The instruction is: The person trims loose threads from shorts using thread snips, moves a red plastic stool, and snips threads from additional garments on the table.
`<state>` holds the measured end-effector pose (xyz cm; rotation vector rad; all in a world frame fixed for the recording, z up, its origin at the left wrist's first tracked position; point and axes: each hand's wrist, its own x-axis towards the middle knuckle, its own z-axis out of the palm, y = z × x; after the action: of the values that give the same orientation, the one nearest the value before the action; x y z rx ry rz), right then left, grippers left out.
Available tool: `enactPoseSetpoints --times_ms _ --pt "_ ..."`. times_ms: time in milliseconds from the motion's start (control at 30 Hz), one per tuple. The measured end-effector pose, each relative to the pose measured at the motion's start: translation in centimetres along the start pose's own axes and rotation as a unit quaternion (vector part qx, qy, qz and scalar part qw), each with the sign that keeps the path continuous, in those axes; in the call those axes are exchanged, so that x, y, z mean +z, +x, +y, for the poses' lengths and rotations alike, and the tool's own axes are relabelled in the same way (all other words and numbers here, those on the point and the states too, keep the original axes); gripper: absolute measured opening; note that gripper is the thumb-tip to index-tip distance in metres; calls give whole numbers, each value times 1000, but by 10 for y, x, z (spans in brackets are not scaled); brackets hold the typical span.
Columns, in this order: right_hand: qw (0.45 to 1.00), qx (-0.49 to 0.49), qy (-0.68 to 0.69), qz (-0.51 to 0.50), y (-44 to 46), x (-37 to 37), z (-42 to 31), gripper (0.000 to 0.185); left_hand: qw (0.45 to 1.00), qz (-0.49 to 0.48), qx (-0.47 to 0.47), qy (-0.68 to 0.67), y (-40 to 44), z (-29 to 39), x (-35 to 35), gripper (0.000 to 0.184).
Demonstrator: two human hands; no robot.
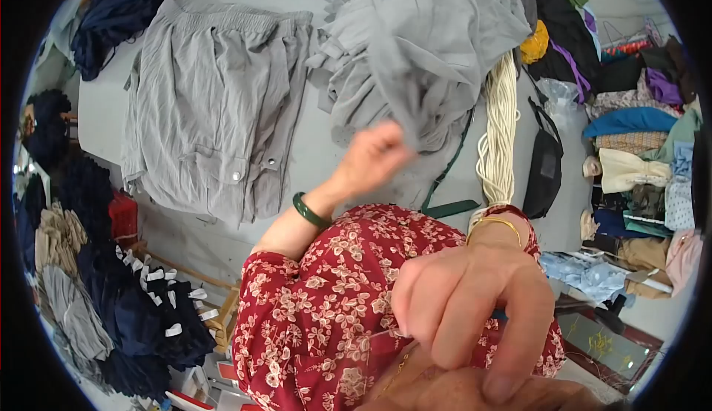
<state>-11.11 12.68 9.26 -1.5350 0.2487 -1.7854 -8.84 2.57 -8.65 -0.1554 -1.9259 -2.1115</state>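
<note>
My left hand (374,159), with a dark green bangle on the wrist, is blurred by motion. Its curled fingers meet the edge of a rumpled grey garment (437,47), whose cloth is smeared beside them and appears to be in their grip. Close to the camera, my right hand (475,300) is raised in front of my chest, a thin gold bracelet on its wrist. Its fingers are bent inward, and whatever they may hold is hidden. Grey trousers or shorts (215,107) with an elastic waistband and snap buttons lie spread at the left of the table (100,125).
A hank of cream cord (498,140) hangs beside the grey pile, near a dark green strap (452,208) and a black pouch (545,170). Dark clothes (111,277) are heaped at left. Folded garments (630,170) are stacked at right.
</note>
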Motion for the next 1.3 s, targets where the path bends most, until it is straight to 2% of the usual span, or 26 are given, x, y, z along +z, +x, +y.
enactPoseSetpoints --times_ms 33,67,133,233,300,333,367,400,433,467,533,600,667,733,800,867,900,1000,1067,1133,1167,1200,1267,1300 --pt "1000 -17 -21 9 0 0 3 11 993 -64 91 39 -3 9 10 17" --pt "998 -34 -42 19 1 1 6 10 983 -131 120 44 -4 18 18 16" --pt "991 59 -91 72 0 16 -15 9 960 -222 142 93 -4 23 28 15" --pt "989 83 -101 70 5 20 -22 12 957 -207 126 161 0 13 27 13" --pt "985 146 -85 -36 -1 -6 -31 14 956 -190 138 178 2 18 25 13" --pt "960 167 -224 15 -17 -9 -37 17 955 -180 143 187 2 22 24 13" --pt "912 202 -352 60 -33 -11 -43 21 945 -156 197 211 4 29 25 13" --pt "786 232 -540 191 -47 -11 -40 29 930 -133 251 234 8 38 27 12" --pt "623 300 -651 313 -62 -11 -37 38 911 -108 305 256 11 44 30 12" --pt "591 316 -676 306 -79 -28 -35 41 896 -150 318 271 10 41 33 12" --pt "525 348 -721 289 -115 -61 -32 47 872 -168 331 320 15 29 42 11" --pt "509 456 -627 373 -130 -76 -53 36 859 -181 358 318 25 20 47 12" --pt "549 283 -566 546 -134 -88 -80 28 873 -54 376 308 38 17 39 16" --pt "586 145 -495 625 -133 -98 -117 22 881 88 331 327 52 12 19 21" --pt "609 83 -448 649 -135 -107 -140 16 864 236 232 379 72 4 -4 26" --pt "604 103 -432 662 -139 -119 -158 16 843 289 170 421 93 -5 -21 23" --pt "594 98 -450 660 -134 -123 -162 16 841 276 157 437 100 -13 -29 19" --pt "579 64 -499 642 -110 -139 -185 18 888 254 171 344 109 -22 -52 14" --pt "508 39 -553 659 -94 -149 -203 19 871 331 171 320 94 2 -62 10" --pt "457 10 -579 675 -103 -175 -227 20 856 416 202 230 67 15 -80 5" --pt "456 -23 -579 675 -116 -194 -235 20 848 447 211 191 52 19 -89 4" --pt "419 35 -601 680 -142 -216 -250 19 853 438 186 212 41 23 -91 4" --pt "490 -5 -520 700 -192 -259 -253 19 869 390 151 265 29 23 -95 6" --pt "525 -22 -478 703 -190 -264 -249 20 871 359 169 291 33 24 -91 7"
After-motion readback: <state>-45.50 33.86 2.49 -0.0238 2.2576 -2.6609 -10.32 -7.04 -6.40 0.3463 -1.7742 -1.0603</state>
